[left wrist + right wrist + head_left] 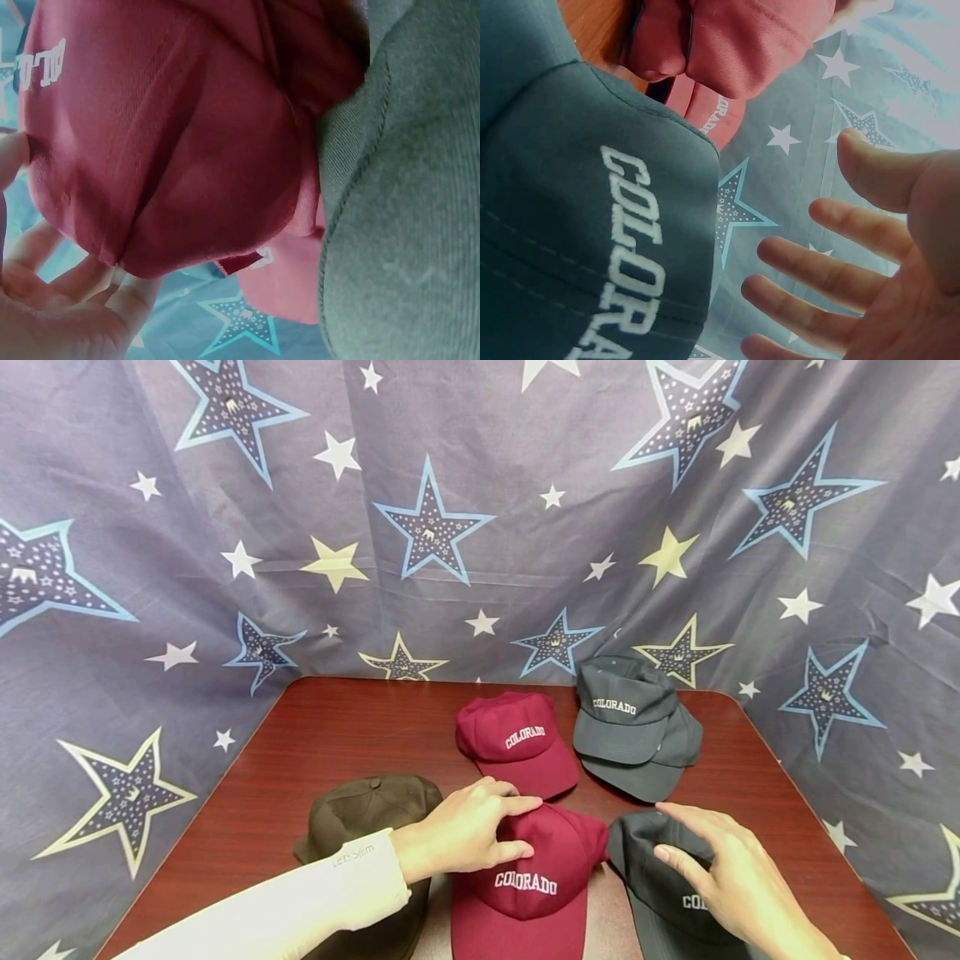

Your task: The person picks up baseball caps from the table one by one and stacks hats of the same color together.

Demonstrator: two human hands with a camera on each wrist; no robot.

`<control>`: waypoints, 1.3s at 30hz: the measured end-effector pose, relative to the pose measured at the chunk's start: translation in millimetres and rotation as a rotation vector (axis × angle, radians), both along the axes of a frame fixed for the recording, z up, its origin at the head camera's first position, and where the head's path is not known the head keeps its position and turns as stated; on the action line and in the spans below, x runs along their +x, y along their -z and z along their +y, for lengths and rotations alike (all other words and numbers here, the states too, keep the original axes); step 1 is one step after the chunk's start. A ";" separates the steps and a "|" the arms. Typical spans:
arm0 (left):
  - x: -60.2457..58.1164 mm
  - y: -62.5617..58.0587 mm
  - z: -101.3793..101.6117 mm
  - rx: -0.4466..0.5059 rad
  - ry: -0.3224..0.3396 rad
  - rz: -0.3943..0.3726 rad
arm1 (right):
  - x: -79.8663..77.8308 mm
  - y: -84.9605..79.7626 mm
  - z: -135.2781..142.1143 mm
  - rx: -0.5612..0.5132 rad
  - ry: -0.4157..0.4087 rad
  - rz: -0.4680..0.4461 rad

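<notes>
A maroon cap [551,852] with white COLORADO lettering lies front centre, bill toward me. My left hand [468,827] grips the top of its crown, thumb on the front side and fingers over the back. In the left wrist view, fingertips [135,289] meet the crown's edge. On the right is a dark grey-green COLORADO cap [648,868]. Over it my right hand [738,868] is spread, holding nothing; the right wrist view shows its fingers [817,262] straight and apart from the cap's crown [660,150].
A dark brown cap [367,814] sits at the left, partly behind my left sleeve. Another maroon cap [510,735] lies farther back. Behind right, two dark grey-green caps [626,710] overlap. The reddish wooden table [337,727] ends at a star-patterned cloth [480,585].
</notes>
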State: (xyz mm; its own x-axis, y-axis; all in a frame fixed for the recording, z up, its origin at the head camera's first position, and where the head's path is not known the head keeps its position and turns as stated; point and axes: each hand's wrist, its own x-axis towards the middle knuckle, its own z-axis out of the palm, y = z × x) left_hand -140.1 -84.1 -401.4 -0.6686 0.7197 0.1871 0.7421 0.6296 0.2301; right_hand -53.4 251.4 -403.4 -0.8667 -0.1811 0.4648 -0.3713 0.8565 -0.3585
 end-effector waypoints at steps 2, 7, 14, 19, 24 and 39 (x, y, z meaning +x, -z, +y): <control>-0.4 -0.5 0.0 0.005 0.002 -0.008 | -0.1 0.0 0.2 0.002 0.000 -0.001; -0.7 -2.9 -0.7 0.023 0.010 -0.019 | -0.2 -0.3 0.3 0.008 -0.002 0.004; -1.3 -8.0 -1.6 0.049 0.003 -0.040 | 0.0 -2.0 0.4 0.004 0.005 -0.001; -5.8 -12.9 -2.0 0.077 -0.002 -0.009 | -0.2 -3.5 1.1 0.004 0.019 -0.034; -13.5 -23.8 -1.6 0.125 -0.022 0.020 | 0.2 -4.1 1.5 0.004 0.019 -0.027; -61.2 -40.9 -0.2 0.225 -0.139 0.069 | 1.6 -2.2 3.1 0.014 0.026 0.001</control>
